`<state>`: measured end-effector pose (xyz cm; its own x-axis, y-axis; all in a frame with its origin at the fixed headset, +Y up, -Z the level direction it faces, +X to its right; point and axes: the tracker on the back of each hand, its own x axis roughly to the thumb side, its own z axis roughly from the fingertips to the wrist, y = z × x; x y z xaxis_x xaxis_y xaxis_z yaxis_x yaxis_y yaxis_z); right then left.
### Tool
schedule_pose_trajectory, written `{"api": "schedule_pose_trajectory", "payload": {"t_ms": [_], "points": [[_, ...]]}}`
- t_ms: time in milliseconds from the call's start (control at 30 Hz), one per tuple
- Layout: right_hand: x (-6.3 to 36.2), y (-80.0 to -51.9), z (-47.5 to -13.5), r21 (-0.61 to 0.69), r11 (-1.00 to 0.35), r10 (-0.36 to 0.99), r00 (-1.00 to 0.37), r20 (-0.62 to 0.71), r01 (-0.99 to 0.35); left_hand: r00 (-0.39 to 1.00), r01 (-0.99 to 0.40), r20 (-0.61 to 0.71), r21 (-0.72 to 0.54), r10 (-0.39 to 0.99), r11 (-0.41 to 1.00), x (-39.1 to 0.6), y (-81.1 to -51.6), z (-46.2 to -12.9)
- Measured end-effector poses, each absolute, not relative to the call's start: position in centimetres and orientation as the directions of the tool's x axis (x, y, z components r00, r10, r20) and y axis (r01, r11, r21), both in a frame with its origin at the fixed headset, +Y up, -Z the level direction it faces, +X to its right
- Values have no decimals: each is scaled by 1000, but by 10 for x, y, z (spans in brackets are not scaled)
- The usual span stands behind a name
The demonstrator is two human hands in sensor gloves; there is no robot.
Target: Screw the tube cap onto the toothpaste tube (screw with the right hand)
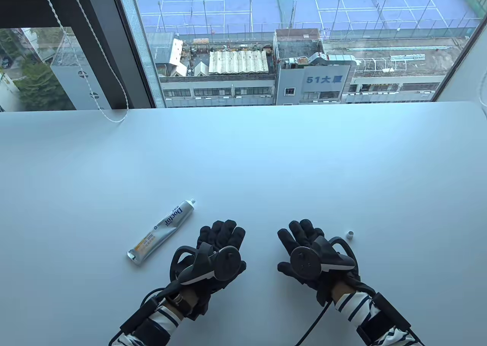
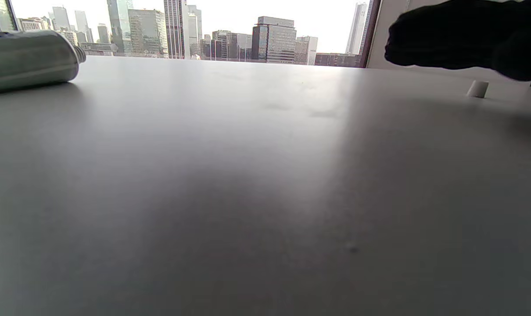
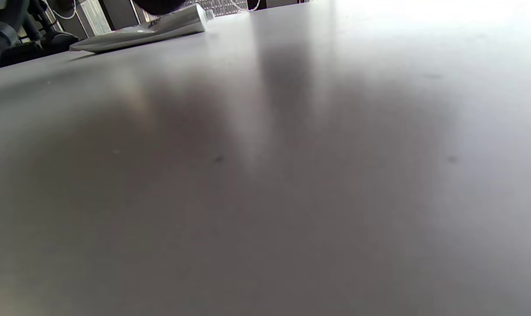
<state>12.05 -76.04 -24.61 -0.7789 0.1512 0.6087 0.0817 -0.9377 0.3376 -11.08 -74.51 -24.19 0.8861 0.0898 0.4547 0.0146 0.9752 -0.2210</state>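
Note:
A silver toothpaste tube [image 1: 162, 231] lies flat on the white table [image 1: 266, 163], its uncapped threaded nozzle pointing up and right. It also shows in the left wrist view [image 2: 26, 59] and the right wrist view [image 3: 151, 30]. The small white cap [image 1: 350, 234] stands on the table to the right, also in the left wrist view [image 2: 477, 89]. My left hand [image 1: 218, 239] rests palm down on the table, just right of the tube, holding nothing. My right hand [image 1: 302, 237] rests palm down, just left of the cap, holding nothing.
A window runs along the table's far edge. A blind cord [image 1: 114, 118] hangs onto the table at the back left. The table surface stretches wide beyond the hands.

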Motion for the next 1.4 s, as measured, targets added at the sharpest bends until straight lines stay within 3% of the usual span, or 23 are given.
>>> {"api": "schedule_pose_trajectory", "payload": {"t_ms": [733,867,967,1100,1333,1400], "points": [[119,-762,-245,311,-946,144,-749,647,87,898,6,430,-222,93,975,-118,-749,-249],[121,-762,-245,322,-944,157,-756,636,75,943,-11,323,-187,72,982,-143,-742,-267],[122,-762,-245,320,-945,155,-758,633,74,988,14,156,-161,12,987,-181,-742,-287],[122,-762,-246,318,-945,153,-761,631,74,997,12,-69,-232,-29,973,-232,-749,-304],[122,-762,-246,321,-944,147,-766,626,81,973,-86,-232,-354,2,931,-272,-768,-311],[123,-762,-247,321,-944,147,-768,623,80,968,-158,-242,-358,72,920,-275,-771,-311]]}}
